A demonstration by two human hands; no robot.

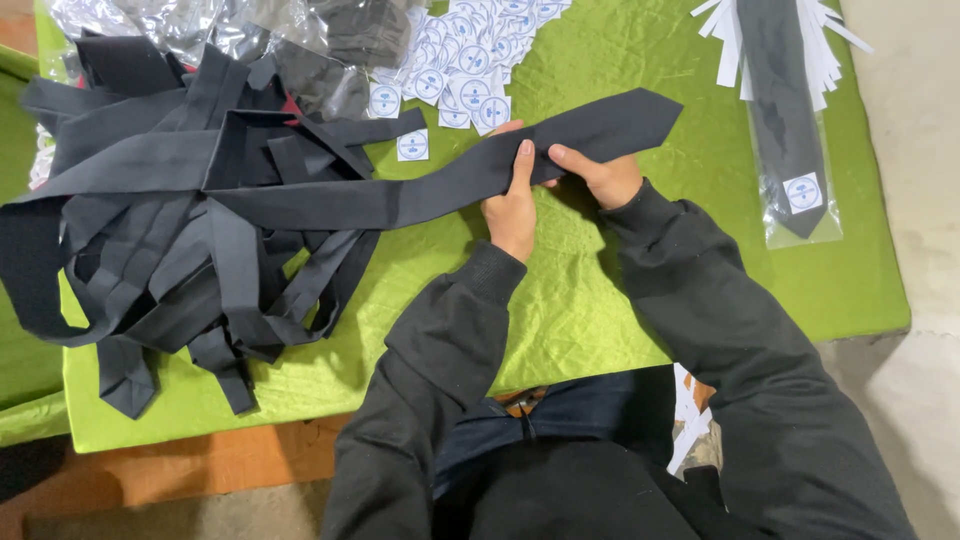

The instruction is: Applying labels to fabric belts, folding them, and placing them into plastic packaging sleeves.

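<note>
A black necktie (620,120) lies stretched across the green cloth-covered table (560,300), its pointed wide end at the upper right. My left hand (512,205) grips the tie near its wide part, fingers over its top edge. My right hand (600,175) pinches the same tie just to the right, thumb on top. The tie's narrow part runs left into a tangled pile of black ties (190,210).
Several white square stickers with blue round marks (460,60) lie at the top middle. A bagged black tie (790,130) rests on white paper strips at the top right. Clear plastic bags (200,25) sit at the top left. The table's front edge is near my lap.
</note>
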